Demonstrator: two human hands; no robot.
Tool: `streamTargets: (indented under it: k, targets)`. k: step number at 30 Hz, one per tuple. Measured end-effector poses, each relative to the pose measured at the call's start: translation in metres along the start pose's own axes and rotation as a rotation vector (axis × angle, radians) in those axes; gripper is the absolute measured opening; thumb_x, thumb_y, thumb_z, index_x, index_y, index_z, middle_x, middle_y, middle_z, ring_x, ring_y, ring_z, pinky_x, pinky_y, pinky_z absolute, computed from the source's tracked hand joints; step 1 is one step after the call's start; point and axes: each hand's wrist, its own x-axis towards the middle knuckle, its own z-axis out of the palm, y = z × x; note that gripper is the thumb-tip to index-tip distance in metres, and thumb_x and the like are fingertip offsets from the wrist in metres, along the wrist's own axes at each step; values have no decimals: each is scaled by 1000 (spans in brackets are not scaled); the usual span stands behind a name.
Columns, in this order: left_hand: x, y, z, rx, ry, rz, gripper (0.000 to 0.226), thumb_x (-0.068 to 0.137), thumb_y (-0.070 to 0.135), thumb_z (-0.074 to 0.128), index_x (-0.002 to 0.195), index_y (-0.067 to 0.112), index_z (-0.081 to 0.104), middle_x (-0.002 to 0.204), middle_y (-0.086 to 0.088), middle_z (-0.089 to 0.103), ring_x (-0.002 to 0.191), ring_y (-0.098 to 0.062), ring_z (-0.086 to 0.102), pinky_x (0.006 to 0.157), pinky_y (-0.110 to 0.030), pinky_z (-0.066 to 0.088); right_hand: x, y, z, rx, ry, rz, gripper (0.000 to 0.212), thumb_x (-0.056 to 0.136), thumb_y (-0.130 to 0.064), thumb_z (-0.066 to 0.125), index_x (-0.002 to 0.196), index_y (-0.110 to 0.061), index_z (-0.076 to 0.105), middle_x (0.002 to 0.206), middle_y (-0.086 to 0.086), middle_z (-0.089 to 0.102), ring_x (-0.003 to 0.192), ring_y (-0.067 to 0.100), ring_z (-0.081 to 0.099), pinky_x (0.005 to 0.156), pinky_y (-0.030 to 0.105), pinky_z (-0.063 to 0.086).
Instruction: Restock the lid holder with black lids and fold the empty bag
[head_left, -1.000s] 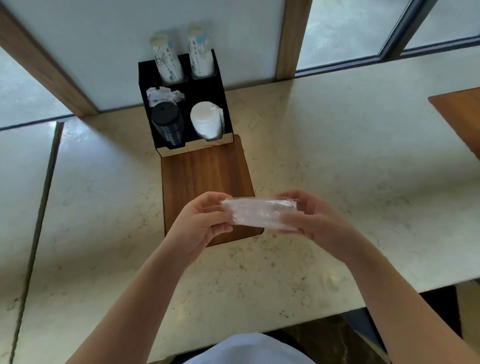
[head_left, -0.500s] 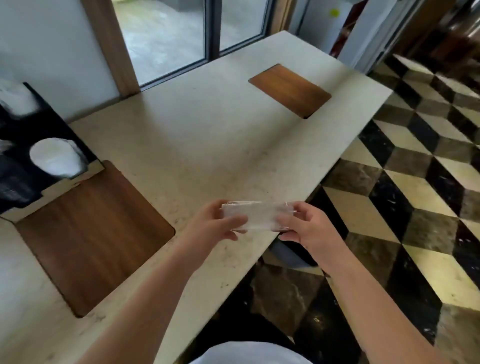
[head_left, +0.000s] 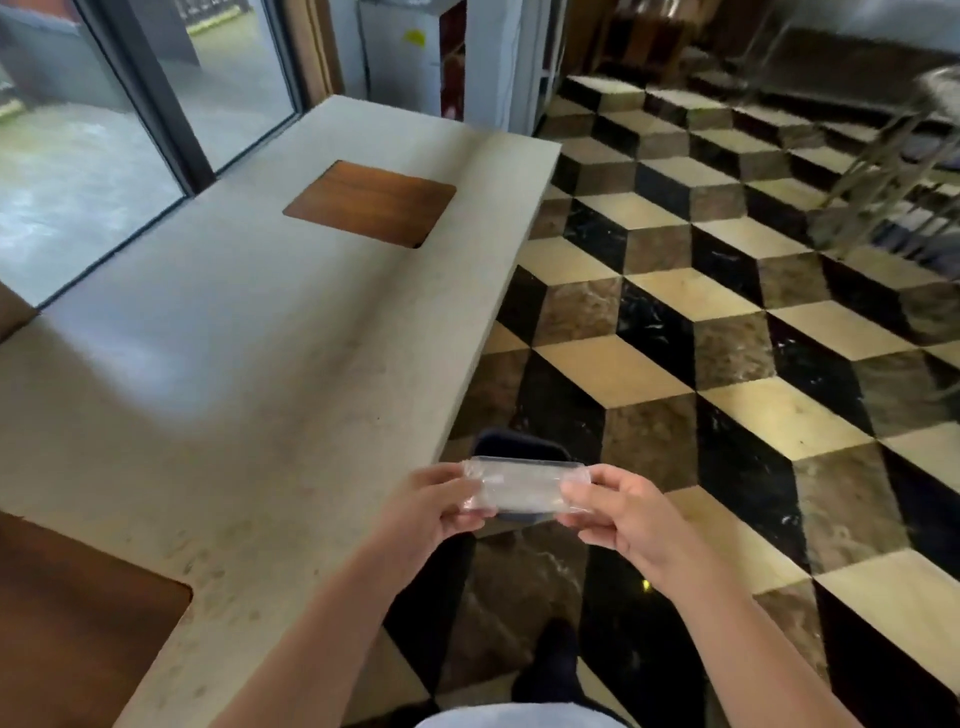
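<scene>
Clear folded bag (head_left: 522, 488) pinched by left hand (head_left: 434, 506) and right hand (head_left: 631, 522) (beside stone counter (head_left: 249, 364)).

café | stone counter (head_left: 270, 332) | chequered marble floor (head_left: 727, 322) | glass doors (head_left: 104, 130)

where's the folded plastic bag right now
In the head view the folded bag sits low centre, pinched between the left hand and right hand, just off the counter's right edge.
</scene>
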Motion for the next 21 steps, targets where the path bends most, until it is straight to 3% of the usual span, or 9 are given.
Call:
streamTargets:
  k: [4, 7, 10, 14, 18, 21]
  targets:
    - [35, -29, 40, 39, 59, -97, 19, 94, 0, 72, 113, -1, 73, 109, -26, 74, 93, -30, 79, 70, -27, 63, 22, 26, -51, 75, 33, 128, 28, 92, -25, 77, 117, -12, 70, 109, 13, 78, 93, 23, 79, 73, 30, 59]
    - [64, -58, 58, 64, 128, -163, 13, 92, 2, 75, 104, 5, 80, 100, -24, 78, 88, -28, 80, 72, -30, 62, 46, 48, -75, 107, 27, 212, 27, 92, -23, 77, 115, -10, 70, 105, 13, 79, 90, 24, 80, 72, 30, 61]
    - [93, -82, 68, 50, 191, -237, 19, 91, 3, 75, 110, 1, 77, 93, -19, 79, 78, -22, 78, 70, -29, 60, 75, 68, -89, 128, 41, 288, 25, 93, -18, 75, 113, -4, 69, 107, 19, 77, 87, 24, 80, 69, 29, 62]
    - [134, -104, 70, -29, 381, -309, 13, 101, 12, 65, 112, 7, 69, 101, -16, 75, 93, -29, 78, 68, -32, 63, 122, 93, -89, 169, 136, 339, 18, 96, -13, 70, 112, -5, 65, 106, 19, 75, 87, 24, 80, 71, 31, 63]
    - [159, -103, 65, 585, 440, -161, 26, 102, 27, 60, 128, 23, 59, 105, 7, 67, 91, -13, 70, 72, -27, 59, 186, 109, -79, 102, 342, 388, 19, 96, -14, 68, 112, -5, 62, 100, 14, 74, 89, 23, 78, 72, 32, 63]
    - [166, -89, 56, 769, 375, -96, 28, 103, 34, 59, 130, 34, 54, 109, 16, 63, 87, -7, 66, 66, -23, 52, 237, 117, -71, 49, 439, 431, 25, 94, -15, 71, 116, -5, 63, 91, 9, 71, 81, 20, 75, 65, 29, 62]
